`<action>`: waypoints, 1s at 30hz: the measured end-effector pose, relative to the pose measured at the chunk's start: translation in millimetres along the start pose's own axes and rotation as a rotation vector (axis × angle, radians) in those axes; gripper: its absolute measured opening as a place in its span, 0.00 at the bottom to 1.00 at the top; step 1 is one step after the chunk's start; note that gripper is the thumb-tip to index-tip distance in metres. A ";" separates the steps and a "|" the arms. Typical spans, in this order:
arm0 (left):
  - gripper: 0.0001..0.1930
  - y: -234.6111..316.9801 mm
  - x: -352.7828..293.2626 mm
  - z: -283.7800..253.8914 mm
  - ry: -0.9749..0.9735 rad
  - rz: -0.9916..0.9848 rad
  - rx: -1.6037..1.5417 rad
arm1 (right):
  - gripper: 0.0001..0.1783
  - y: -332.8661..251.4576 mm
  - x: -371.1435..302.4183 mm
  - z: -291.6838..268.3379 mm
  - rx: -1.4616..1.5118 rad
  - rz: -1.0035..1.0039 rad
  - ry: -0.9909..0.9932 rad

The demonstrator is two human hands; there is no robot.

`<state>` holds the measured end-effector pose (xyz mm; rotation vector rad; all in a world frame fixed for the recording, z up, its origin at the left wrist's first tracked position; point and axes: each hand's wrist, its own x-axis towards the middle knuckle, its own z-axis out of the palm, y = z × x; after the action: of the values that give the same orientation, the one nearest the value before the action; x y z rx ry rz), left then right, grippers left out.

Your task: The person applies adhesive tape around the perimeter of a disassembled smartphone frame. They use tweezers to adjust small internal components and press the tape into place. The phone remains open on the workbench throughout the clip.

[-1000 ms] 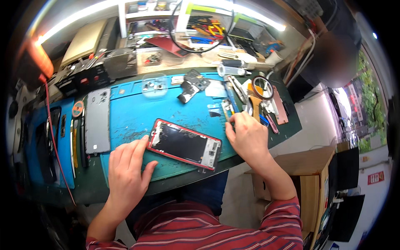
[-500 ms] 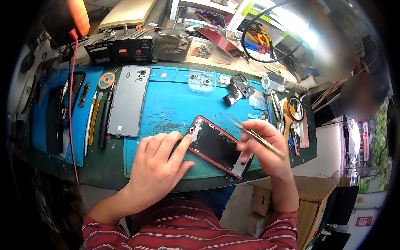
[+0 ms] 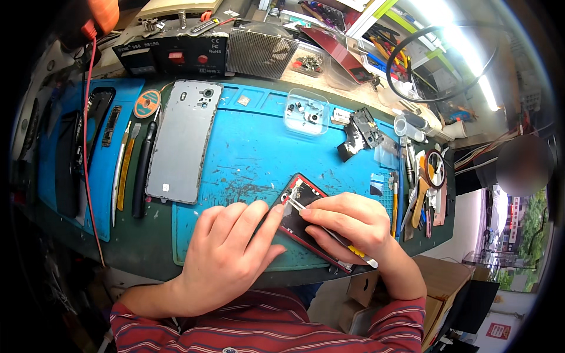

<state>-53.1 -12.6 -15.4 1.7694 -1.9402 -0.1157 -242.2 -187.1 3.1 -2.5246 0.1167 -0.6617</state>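
A red-edged phone frame [image 3: 297, 223] with a dark inner face lies slanted on the blue mat, at its near edge. My left hand [image 3: 226, 253] rests beside it with fingers stretched out, the index fingertip touching the frame's upper left corner. In my right hand [image 3: 362, 226] is a pair of metal tweezers [image 3: 364, 255], pinched between thumb and fingers. Their tips meet the frame right by my left index fingertip. Whether a tiny part sits between the tips is too small to tell. My right hand covers much of the frame's right side.
Left of the mat's middle lies a grey phone back panel [image 3: 181, 147]. A clear box of small parts [image 3: 307, 112] and a black phone part [image 3: 365, 127] are farther back. Pry tools and a black pen-shaped tool [image 3: 144, 170] lie left; a tape roll [image 3: 434, 169] sits right.
My right hand has come down and left, bringing the tweezer tips from the air onto the frame's upper corner. The left hand stays at the frame. The whole view has shifted slightly.
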 end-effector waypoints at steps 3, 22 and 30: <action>0.31 -0.2 0.5 -0.7 -0.007 0.001 -0.001 | 0.17 2.0 0.4 1.3 -0.003 -0.007 0.012; 0.32 0.2 -0.3 0.0 -0.006 -0.003 0.005 | 0.17 0.6 -2.7 2.4 -0.125 -0.072 -0.024; 0.32 0.5 -0.2 0.9 0.006 0.006 0.023 | 0.18 0.8 -5.7 4.9 -0.190 -0.101 -0.004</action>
<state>-53.9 -12.6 -16.1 1.7764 -1.9499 -0.0867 -244.8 -184.4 -3.4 -2.7286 0.0530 -0.7147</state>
